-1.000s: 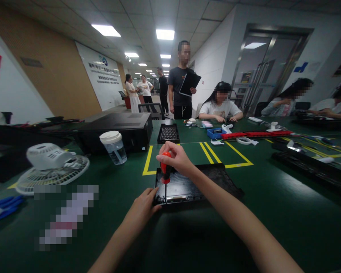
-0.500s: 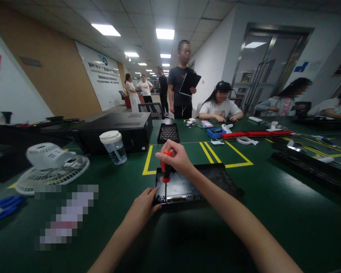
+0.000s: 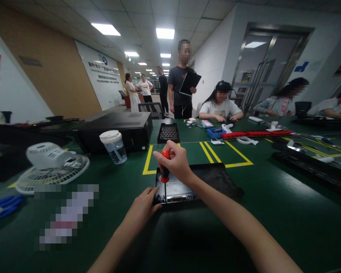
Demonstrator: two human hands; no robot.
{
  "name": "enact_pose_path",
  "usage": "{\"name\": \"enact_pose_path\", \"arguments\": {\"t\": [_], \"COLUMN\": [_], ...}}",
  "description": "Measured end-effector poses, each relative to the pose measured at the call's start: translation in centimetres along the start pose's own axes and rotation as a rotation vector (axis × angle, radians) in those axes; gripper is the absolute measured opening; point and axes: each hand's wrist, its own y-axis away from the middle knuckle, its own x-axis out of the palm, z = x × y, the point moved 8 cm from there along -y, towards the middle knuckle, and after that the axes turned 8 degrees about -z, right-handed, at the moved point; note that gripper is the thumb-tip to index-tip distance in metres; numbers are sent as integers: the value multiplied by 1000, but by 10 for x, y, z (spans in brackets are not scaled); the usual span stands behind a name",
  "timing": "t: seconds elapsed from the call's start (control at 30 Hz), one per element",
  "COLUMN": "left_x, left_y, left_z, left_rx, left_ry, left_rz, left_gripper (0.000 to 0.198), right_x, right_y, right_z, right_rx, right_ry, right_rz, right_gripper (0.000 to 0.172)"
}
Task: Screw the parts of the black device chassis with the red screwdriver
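A red and black screwdriver stands nearly upright, its handle pinched in the fingers of my right hand. Its shaft reaches down to the near left corner of a flat black plastic panel with raised edges, which lies on the table. My left hand grips that same corner from the left, thumb at the near edge and fingers along the side. Whether a screw sits under the tip is too small to tell. My right forearm covers part of the panel.
On the green table stand a lidded cup, a large black case and a white fan part. A black tray lies beyond my hands, a blue box to its right. A co-worker sits opposite.
My right hand has turned slightly about the screwdriver handle, and the handle leans a touch further left. My left hand and the panel stay in place.
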Motion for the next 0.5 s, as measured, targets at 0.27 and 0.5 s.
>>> {"name": "enact_pose_path", "arguments": {"t": [0.27, 0.5], "left_x": [0, 6], "left_y": [-1, -4], "left_z": [0, 5], "left_rx": [7, 7], "left_ry": [1, -12], "left_rz": [-17, -16], "left_gripper": [56, 58], "right_x": [-4, -4], "right_y": [1, 2], "right_z": [8, 10], "right_rx": [-87, -137], "right_ry": [159, 288], "right_rz": [-111, -194], "right_gripper": [35, 34]}}
